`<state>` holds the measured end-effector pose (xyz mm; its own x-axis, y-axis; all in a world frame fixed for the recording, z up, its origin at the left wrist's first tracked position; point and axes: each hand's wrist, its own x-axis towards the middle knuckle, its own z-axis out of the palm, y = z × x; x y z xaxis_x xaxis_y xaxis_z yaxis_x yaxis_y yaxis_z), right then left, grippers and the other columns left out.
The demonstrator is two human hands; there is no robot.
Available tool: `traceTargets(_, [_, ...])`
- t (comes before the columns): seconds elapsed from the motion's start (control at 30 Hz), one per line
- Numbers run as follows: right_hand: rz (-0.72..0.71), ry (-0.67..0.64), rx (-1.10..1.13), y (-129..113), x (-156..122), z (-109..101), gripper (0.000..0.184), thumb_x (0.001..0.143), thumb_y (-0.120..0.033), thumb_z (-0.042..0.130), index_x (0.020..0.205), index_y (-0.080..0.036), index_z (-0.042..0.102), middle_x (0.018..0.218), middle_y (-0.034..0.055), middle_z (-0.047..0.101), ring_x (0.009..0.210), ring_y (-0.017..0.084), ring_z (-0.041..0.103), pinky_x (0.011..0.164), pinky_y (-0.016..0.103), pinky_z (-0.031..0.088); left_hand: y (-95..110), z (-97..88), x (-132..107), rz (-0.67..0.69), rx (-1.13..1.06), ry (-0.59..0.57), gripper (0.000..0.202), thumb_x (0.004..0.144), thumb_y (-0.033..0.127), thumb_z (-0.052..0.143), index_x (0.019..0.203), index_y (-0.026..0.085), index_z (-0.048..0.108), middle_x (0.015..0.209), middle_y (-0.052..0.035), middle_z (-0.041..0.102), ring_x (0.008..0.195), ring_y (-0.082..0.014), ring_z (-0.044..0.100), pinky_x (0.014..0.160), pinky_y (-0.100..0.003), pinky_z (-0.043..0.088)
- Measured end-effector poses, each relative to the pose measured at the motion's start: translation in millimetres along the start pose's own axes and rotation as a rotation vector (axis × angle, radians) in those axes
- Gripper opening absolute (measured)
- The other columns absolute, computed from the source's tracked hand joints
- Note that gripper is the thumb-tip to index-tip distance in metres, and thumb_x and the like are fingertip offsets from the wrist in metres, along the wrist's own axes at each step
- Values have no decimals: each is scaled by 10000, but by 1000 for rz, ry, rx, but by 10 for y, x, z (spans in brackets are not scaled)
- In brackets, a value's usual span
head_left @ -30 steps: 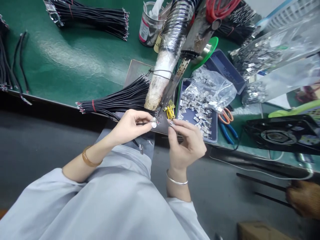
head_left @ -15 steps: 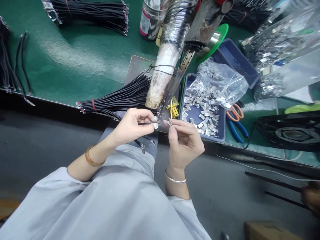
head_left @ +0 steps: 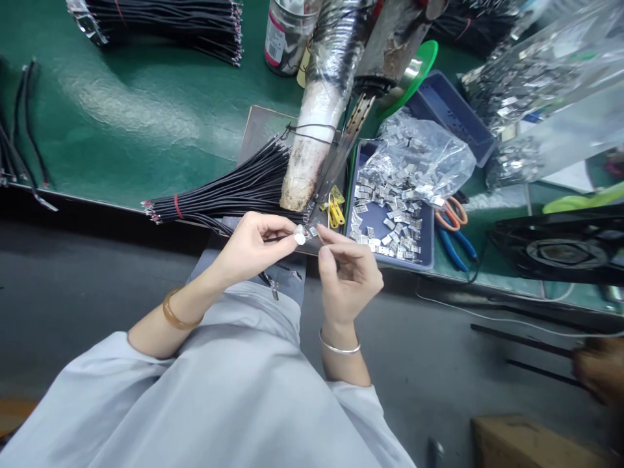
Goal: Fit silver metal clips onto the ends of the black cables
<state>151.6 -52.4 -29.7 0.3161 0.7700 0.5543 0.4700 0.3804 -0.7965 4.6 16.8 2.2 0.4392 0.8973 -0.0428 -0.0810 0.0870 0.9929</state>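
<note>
My left hand [head_left: 253, 246] pinches the end of a black cable between thumb and fingertips, which have white wraps on them. A small silver USB connector [head_left: 312, 231] sits right at that cable end. From the other side, my right hand [head_left: 351, 273] holds the connector by its fingertips, the remaining fingers curled. The exact contact between wires and connector is too small to make out. Just beyond the hands lie a soldering iron's wrapped handle-like white tube [head_left: 312, 140] and a bundle of black cables [head_left: 229, 185] tied with a red band.
A blue tray [head_left: 426, 250] with loose USB connectors and a plastic bag [head_left: 429, 156] stands at the right. Beside it lie orange-and-blue-handled pliers [head_left: 455, 237] and a black fan [head_left: 565, 250]. Another cable bundle [head_left: 166, 29] lies at the back left.
My right hand has moved left, bringing the USB connector up to the cable end in my left hand. The whole view has shifted slightly.
</note>
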Motion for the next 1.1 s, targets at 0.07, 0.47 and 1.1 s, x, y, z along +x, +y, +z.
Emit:
traceTargets(0.07, [-74, -37, -63, 1, -13, 7, 89, 913, -138, 684, 915, -226, 668, 1069, 44, 823, 993, 207, 805, 842, 339, 681, 0, 1, 5, 15, 8, 18, 155, 725, 242, 693, 651, 120, 755, 633, -22, 686, 581, -95, 536, 563, -195, 447])
traceTargets(0.47, [-332, -23, -131, 100, -35, 20, 146, 902, -102, 662, 960, -232, 626, 1174, 70, 805, 956, 198, 812, 759, 289, 685, -64, 92, -12, 10, 66, 153, 163, 697, 264, 685, 609, 128, 695, 554, 19, 526, 514, -58, 353, 471, -194, 272])
traceTargets(1.1, [-274, -74, -300, -24, 145, 2, 139, 906, -103, 652, 877, -235, 621, 1160, 61, 808, 852, 195, 816, 735, 312, 689, -63, 199, -29, 82, 100, 275, 150, 757, 243, 633, 706, 139, 729, 612, 17, 566, 550, -67, 387, 501, -181, 333])
